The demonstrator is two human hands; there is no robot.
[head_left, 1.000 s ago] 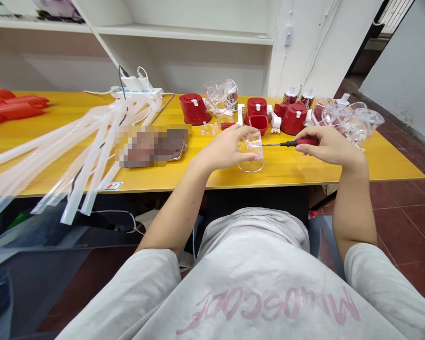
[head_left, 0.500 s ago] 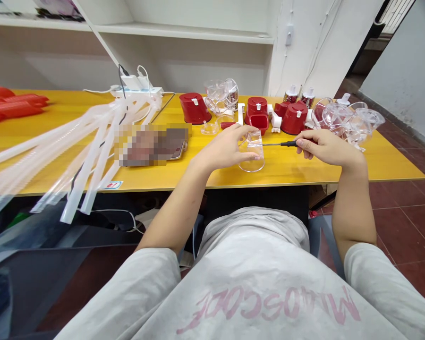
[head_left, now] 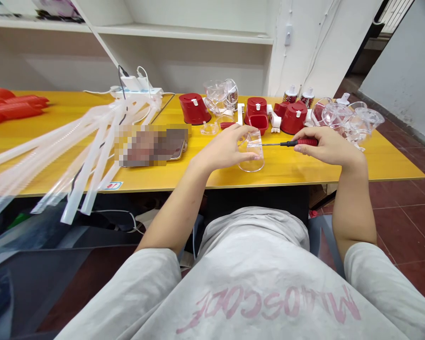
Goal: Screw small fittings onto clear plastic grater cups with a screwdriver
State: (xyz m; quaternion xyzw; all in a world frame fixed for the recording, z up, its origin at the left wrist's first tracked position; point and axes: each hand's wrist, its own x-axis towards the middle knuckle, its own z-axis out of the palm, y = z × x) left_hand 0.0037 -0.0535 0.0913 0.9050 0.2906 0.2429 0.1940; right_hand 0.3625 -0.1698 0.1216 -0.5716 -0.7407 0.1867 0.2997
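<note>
Red-handled screwdriver, clear cup, yellow table.

Near the front edge of the bench, a cup under the left hand. Right of it, a screwdriver in the right hand, tip at the cup's side. Behind both, a row of housings. Far right, a cluster of goblets. Left of the left hand, a phone; further left, long strips overhanging the front edge. Behind the strips, a power strip. Behind the bench, shelves.
</note>
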